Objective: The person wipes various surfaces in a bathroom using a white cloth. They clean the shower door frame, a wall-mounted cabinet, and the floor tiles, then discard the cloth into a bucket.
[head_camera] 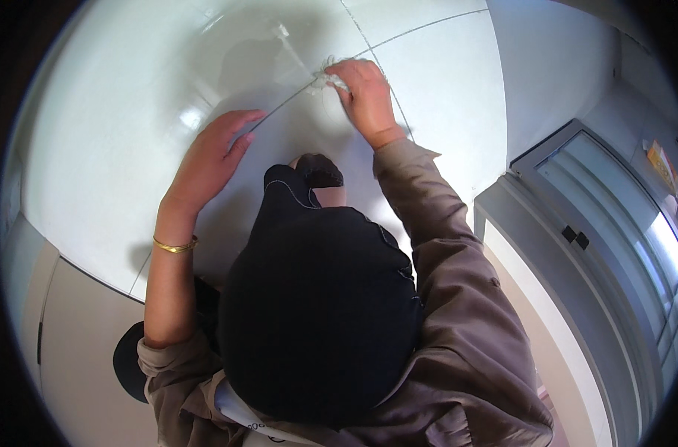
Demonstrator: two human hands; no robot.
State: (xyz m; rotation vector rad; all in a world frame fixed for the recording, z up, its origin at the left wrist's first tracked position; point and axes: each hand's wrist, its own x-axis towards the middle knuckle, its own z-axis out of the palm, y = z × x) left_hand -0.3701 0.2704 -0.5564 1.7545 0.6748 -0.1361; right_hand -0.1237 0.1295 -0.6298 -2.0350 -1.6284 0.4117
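Above the pale tiled floor (445,78), my right hand (364,95) pinches a small crumpled, translucent wad (325,78) between thumb and fingers. The wad lies over or just above a grout line; whether it touches the floor I cannot tell. To the left, my left hand (213,153) has its thumb and fingers apart, with nothing between them. It is near the same grout line, and a gold-coloured bangle (175,246) circles that wrist. My dark-clad knee (322,290) fills the middle of the view, with part of a foot (330,196) beyond it.
On the right stands a grey-framed sliding door with glass panels (607,167). An orange and yellow packet (662,165) lies beyond it. A pale wall or panel (557,72) rises at the upper right. At the lower left, a beige surface (82,335) borders the tiles.
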